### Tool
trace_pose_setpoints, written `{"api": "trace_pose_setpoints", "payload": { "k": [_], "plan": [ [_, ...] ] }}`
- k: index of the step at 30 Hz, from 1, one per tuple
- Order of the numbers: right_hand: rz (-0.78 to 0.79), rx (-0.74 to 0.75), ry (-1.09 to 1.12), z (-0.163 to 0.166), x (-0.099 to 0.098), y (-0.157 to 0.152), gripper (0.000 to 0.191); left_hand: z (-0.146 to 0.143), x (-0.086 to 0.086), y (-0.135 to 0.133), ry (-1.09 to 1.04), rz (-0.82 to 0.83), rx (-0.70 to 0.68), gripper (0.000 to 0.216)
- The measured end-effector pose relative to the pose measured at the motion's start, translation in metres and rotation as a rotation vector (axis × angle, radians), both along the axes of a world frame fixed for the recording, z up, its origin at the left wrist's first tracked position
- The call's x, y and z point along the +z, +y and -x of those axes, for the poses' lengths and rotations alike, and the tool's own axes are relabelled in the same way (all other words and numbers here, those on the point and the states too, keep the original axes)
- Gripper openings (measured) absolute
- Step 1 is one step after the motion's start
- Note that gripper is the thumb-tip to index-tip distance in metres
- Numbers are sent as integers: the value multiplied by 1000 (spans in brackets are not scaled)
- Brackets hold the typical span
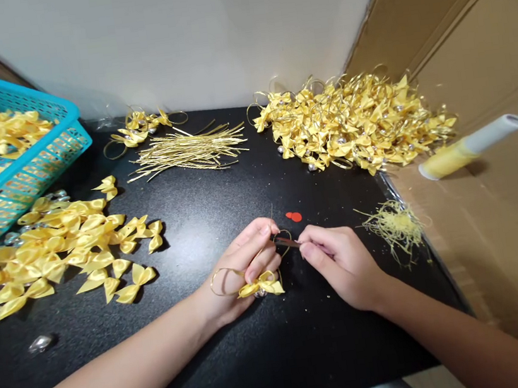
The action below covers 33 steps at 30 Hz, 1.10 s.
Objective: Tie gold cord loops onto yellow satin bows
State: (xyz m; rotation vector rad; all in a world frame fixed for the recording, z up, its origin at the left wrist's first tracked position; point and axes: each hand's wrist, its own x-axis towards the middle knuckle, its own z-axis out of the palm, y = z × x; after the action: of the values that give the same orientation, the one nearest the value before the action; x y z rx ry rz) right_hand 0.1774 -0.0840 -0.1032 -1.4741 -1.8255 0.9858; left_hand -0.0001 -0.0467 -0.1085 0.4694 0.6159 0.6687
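Pinching a gold cord (213, 289), the left hand (241, 260) is holding a yellow bow (267, 284) above the table (207, 379); the right hand (342, 262) is gripping a slim tool (287, 242) near the cord.

The right grip (342, 264) partly hides the tool (287, 242); the basket (64, 109) is cropped.

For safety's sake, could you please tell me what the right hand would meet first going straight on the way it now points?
The right hand, with its slim tool leading, would probably meet the loop of gold cord first, then the left hand, though depth between them is unclear.
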Motion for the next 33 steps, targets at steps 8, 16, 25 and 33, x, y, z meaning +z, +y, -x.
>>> {"api": "trace_pose_setpoints", "payload": {
  "k": [8, 16, 25, 33],
  "plan": [
    [7, 9, 27, 1, -2, 1, 30, 6, -3, 2, -149, 172, -69, 13],
    [14, 3, 22, 2, 0, 2, 30, 9, -5, 3, -234, 213, -133, 9],
    [18, 38, 59, 1, -2, 1, 31, 8, -3, 1, -247, 232, -149, 8],
    [17, 44, 97, 4, -3, 1, 32, 10, -3, 2, -259, 224, -150, 8]
  ]
}}
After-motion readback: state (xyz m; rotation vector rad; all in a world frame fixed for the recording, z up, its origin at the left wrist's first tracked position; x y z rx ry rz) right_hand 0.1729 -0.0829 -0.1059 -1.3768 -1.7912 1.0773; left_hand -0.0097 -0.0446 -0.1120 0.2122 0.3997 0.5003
